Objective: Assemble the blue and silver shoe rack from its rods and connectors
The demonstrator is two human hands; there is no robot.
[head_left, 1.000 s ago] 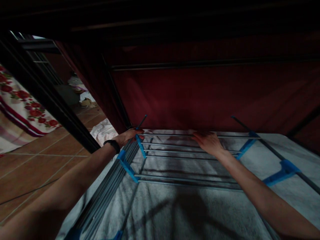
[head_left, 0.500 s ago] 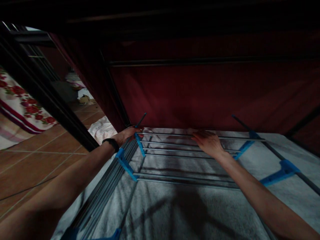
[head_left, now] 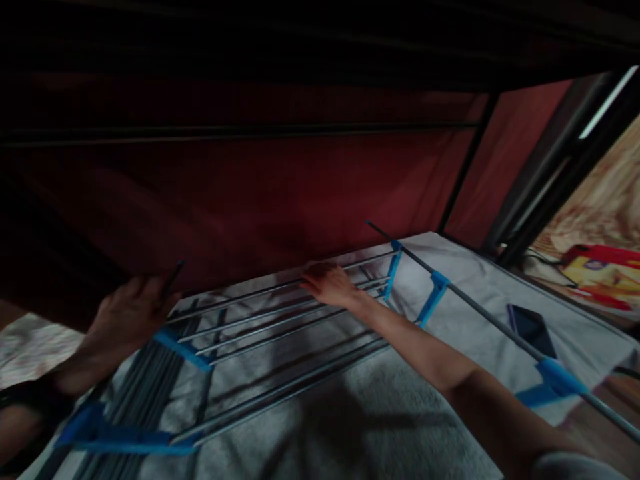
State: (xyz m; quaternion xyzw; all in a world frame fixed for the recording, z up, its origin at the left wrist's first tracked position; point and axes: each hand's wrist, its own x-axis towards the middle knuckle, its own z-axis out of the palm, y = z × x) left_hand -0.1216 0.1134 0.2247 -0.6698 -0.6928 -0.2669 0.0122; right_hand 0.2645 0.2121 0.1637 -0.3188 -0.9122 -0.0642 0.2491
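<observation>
Since half a second ago the view has swung to the right, so the metal rack (head_left: 287, 384) sits slantwise, its left end looming nearer and its blue right-hand brackets in fuller sight. It rests on a pale sheet (head_left: 465, 280), its near parts cut off below. Over its top rod the person's right hand (head_left: 330, 285) is closed, the fingertips lost in shadow. At the far left corner the left hand (head_left: 127, 313) bends round beside an upright tip; motion blurs it, and I cannot tell how tightly it grips. Its dark wristband (head_left: 37, 397) runs towards the edge of sight. Beneath that arm, a bundle of rods (head_left: 145, 387) is partly covered. Past the right-hand pole lies what looks like a phone (head_left: 533, 330). Behind hangs dim red cloth (head_left: 280, 200); far right, a red-and-yellow packet (head_left: 603, 273) is cut off, its print unreadable.
</observation>
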